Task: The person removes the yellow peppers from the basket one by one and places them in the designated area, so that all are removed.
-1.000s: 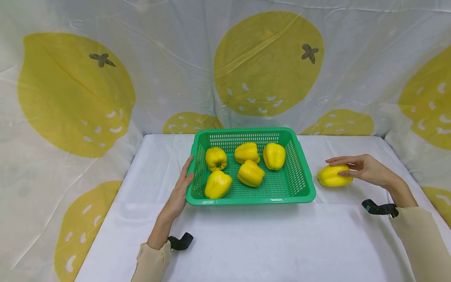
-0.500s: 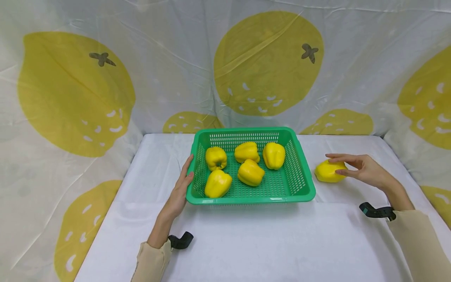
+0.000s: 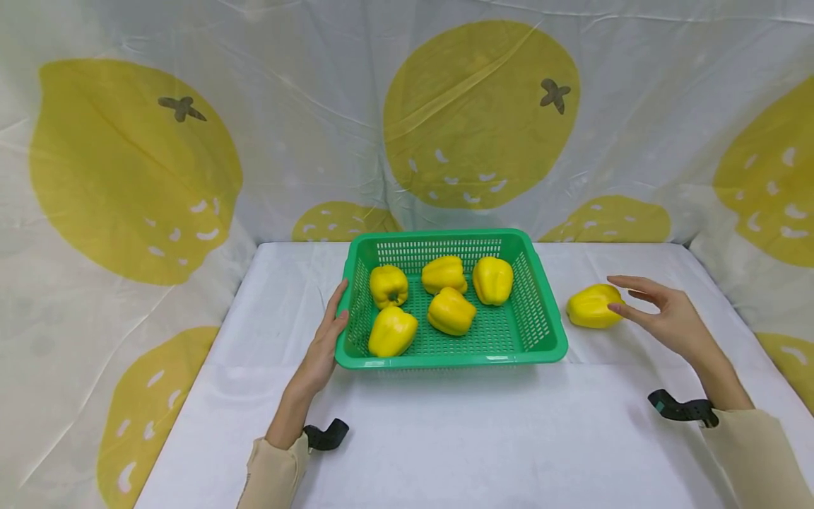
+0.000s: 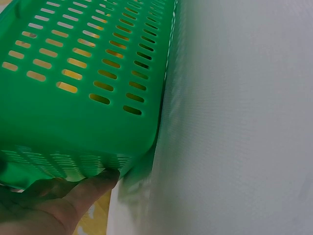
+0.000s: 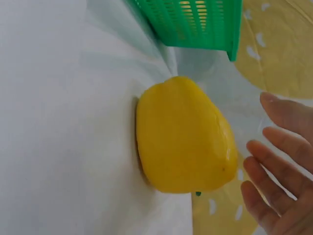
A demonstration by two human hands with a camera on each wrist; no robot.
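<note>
A yellow bell pepper [image 3: 594,307] lies on its side on the white cloth, to the right of a green plastic basket [image 3: 451,362]. Just off its right end is my right hand [image 3: 673,317], fingers spread and holding nothing; the right wrist view shows a gap between the fingertips [image 5: 251,186] and the pepper [image 5: 183,139]. My left hand [image 3: 321,350] rests against the basket's left side with its fingers extended. In the left wrist view a finger [image 4: 100,183] touches the slotted wall [image 4: 83,110]. Several yellow bell peppers lie inside the basket, among them one near its front left corner [image 3: 393,331].
White cloth [image 3: 477,438] covers the table in front of the basket. Behind and at both sides hangs a pale curtain [image 3: 318,92] with large yellow lemon prints. A black wrist camera [image 3: 680,408] sits on the right wrist, another camera [image 3: 326,434] on the left.
The lone pepper has shifted slightly left and back on the cloth. My right hand has let go of it and drawn off to the right. My left hand stays at the basket.
</note>
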